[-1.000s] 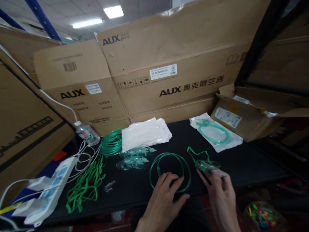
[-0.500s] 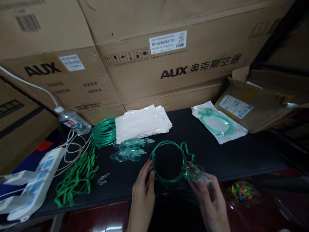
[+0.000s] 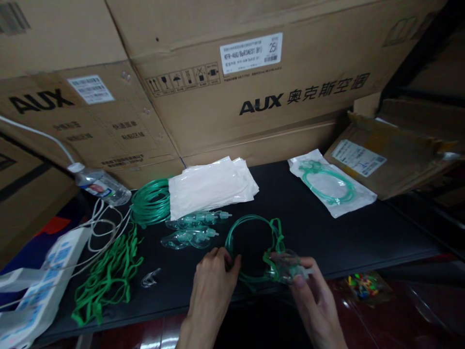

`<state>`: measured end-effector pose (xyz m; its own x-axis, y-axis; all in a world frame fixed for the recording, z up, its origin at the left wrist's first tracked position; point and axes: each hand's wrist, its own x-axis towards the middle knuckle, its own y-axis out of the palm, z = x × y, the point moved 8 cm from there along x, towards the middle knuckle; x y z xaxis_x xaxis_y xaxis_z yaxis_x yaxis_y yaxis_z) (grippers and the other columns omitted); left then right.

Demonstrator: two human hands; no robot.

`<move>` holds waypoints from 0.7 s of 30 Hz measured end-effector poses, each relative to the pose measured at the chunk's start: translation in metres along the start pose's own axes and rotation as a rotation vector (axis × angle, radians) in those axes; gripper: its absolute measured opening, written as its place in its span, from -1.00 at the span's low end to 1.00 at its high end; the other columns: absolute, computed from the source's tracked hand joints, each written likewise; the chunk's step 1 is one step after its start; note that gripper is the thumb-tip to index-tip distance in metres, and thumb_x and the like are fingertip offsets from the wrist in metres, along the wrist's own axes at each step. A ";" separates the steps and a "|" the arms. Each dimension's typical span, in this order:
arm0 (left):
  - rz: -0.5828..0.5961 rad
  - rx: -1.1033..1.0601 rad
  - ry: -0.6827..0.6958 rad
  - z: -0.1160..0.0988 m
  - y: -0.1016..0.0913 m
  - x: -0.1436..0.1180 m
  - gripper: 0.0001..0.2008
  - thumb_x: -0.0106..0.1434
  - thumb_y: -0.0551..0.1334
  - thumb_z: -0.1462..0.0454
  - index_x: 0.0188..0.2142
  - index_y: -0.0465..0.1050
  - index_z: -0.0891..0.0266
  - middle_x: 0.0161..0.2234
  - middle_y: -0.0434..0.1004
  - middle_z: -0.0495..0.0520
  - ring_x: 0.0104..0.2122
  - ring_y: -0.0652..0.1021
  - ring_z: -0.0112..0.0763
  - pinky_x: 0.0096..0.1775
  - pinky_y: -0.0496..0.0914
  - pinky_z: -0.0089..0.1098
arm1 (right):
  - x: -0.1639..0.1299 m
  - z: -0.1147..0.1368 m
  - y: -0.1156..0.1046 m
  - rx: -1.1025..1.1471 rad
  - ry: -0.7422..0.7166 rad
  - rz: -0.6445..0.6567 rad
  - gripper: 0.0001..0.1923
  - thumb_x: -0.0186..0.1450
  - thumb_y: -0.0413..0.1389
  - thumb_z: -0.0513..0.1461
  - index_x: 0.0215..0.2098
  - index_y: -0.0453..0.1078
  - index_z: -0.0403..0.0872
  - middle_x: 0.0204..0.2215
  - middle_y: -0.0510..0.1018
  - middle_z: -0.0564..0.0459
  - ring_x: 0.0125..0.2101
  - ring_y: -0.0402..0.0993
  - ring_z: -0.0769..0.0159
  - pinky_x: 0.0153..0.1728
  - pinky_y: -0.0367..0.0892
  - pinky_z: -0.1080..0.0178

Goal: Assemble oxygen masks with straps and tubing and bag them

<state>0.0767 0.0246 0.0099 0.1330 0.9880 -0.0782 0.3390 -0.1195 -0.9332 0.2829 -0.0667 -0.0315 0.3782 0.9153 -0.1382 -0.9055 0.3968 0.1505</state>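
A clear, rounded plastic mask [image 3: 286,265] is pinched in the right hand [image 3: 313,295] near the edge of the black table [image 3: 327,242]; the left hand [image 3: 213,278] grips looped green tubing [image 3: 250,218]. Leftward lie tangled, flat green straps [image 3: 111,271].

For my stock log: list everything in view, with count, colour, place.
table: 1, black, centre
tube: 1, green, front centre
mask: 1, clear, right of tube
pouches: one stack, white, rear
loose masks: at least 2, clear, before pouches
coil: 1, green, left of pouches
lone pouch: 1, white, right rear
tube set: 1, green, in/on lone pouch
straps: heap, green, front left
bits: few, clear, beside straps
bottle: 1, clear, left rear
power strip: 1, white, left
cables: several, white, left
cartons: several, brown, behind table
box: 1, brown, right rear
small parts: many, multicoloured, below right
left grip: 1, bare, on tube
right grip: 1, bare, on mask
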 end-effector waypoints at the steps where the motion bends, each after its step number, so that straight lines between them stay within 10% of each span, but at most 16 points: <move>1: 0.022 0.004 -0.006 0.000 0.001 0.002 -0.78 0.37 0.28 0.26 -0.44 0.52 0.20 -0.41 0.57 0.04 -0.44 0.59 -0.28 -0.37 0.24 -0.35 | 0.002 0.000 0.006 0.001 -0.012 0.047 -0.65 0.31 0.26 0.09 -0.11 0.47 0.07 -0.09 0.70 -0.03 -0.12 0.63 0.08 -0.12 0.50 0.22; 21: 0.036 0.034 -0.033 -0.010 -0.012 0.008 -0.74 0.33 0.34 0.07 -0.39 0.51 0.16 -0.41 0.57 0.00 -0.44 0.59 -0.26 -0.41 0.17 -0.37 | 0.013 0.001 0.035 0.085 0.194 0.309 -0.70 0.34 0.24 0.07 -0.16 0.48 0.06 -0.17 0.64 0.05 -0.11 0.57 0.17 0.00 0.44 0.16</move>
<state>0.0834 0.0326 0.0242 0.1141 0.9858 -0.1230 0.3026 -0.1524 -0.9409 0.2563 -0.0411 -0.0270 0.0382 0.9660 -0.2556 -0.9490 0.1152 0.2934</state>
